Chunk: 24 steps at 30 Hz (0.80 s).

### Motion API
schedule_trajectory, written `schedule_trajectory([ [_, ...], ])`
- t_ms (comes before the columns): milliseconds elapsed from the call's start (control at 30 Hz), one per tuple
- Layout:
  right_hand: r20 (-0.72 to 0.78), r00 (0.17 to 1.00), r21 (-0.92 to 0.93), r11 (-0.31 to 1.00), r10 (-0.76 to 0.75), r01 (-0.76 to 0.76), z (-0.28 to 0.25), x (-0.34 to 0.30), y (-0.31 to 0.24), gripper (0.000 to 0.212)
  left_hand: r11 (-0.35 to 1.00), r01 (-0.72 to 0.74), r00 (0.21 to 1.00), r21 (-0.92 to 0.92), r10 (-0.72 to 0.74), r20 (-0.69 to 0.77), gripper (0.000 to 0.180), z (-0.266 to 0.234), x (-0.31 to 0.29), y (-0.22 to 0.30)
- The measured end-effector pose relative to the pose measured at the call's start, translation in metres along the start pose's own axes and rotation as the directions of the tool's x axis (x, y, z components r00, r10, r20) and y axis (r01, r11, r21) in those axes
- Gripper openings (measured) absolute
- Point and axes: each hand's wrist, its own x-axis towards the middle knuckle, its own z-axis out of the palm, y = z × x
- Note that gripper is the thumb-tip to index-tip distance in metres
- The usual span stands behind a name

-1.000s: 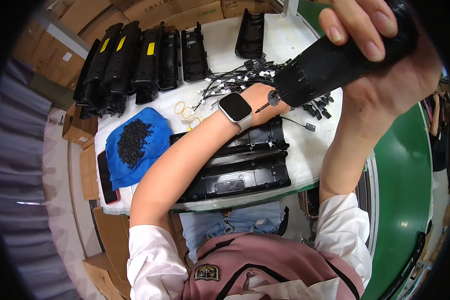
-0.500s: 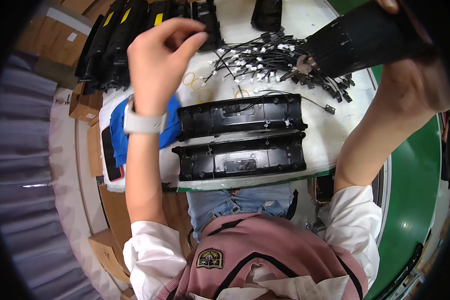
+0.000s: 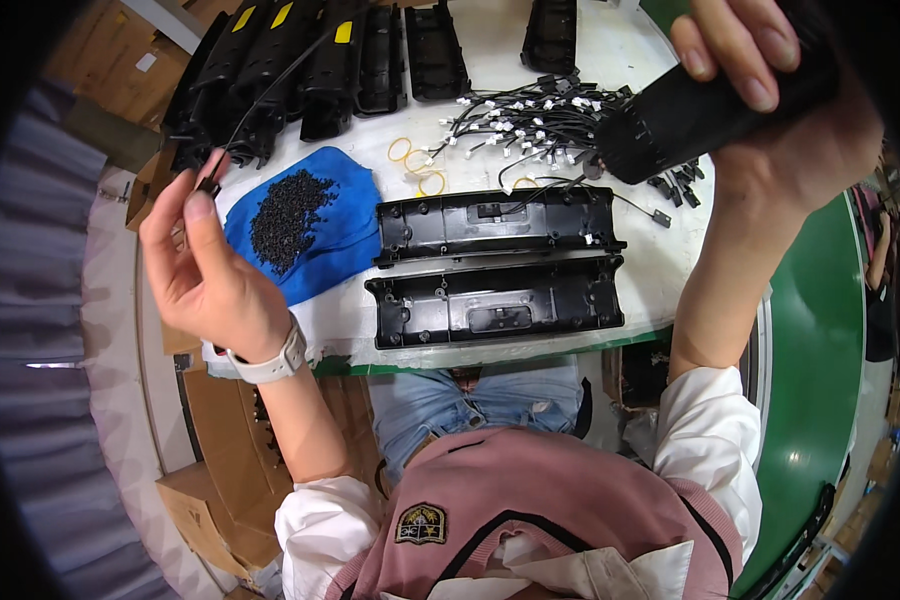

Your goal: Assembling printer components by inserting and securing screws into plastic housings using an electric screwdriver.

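My left hand (image 3: 210, 265) is raised at the left, fingers pinched on the connector end of a thin black cable (image 3: 262, 98) that runs up and right. In my right hand (image 3: 785, 130), near the upper right, is a black tapered tool (image 3: 660, 130) with a ribbed body, its narrow end pointing left and down; its exact kind is unclear. Between my arms lie two long black plastic housings (image 3: 500, 318), one behind the other, hollow sides up. A thin cable with a connector (image 3: 661, 217) rests across the farther housing (image 3: 440, 225).
A blue cloth (image 3: 345, 255) bears a heap of small black pieces (image 3: 288, 220), seemingly screws. Behind the housings spreads a pile of black cables (image 3: 530, 120) with white connectors, beside yellow rings (image 3: 430, 182). More black housings (image 3: 435, 50) stand along the back, some with yellow labels.
My left hand has moved left and down from over the table, uncovering the heap on the cloth, and a cable now shows in its fingers. More of my right hand's fingers show around the tool.
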Motion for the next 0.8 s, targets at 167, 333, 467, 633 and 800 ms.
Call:
schedule_trajectory([
  [167, 0.02, 0.996, -0.043, 0.995, 0.087, -0.087, -0.01, -0.027, -0.014, 0.034, 0.986, -0.138, 0.989, 0.09, 0.133, 0.059, 0.027, -0.012, -0.004, 0.014],
  [333, 0.056, 0.989, -0.198, 0.972, 0.137, -0.124, -0.037, -0.061, -0.034, 0.039, 0.842, -0.453, 0.887, 0.292, 0.392, 0.244, 0.039, -0.006, -0.027, 0.02],
  [467, 0.029, 0.991, -0.186, 0.975, 0.129, -0.121, -0.039, -0.094, -0.04, 0.048, 0.778, -0.627, 0.32, 0.036, 0.215, 0.923, 0.037, 0.005, -0.055, 0.027],
  [633, 0.02, 0.984, -0.171, 0.97, 0.179, -0.173, -0.027, -0.117, -0.033, 0.053, 0.635, -0.762, 0.21, -0.125, 0.426, 0.88, 0.031, 0.024, -0.097, 0.009],
  [800, 0.09, 0.984, -0.187, 0.973, 0.155, -0.136, -0.025, -0.129, -0.027, 0.054, 0.911, -0.411, 0.266, -0.034, 0.156, 0.951, 0.018, 0.022, -0.097, 0.004],
])
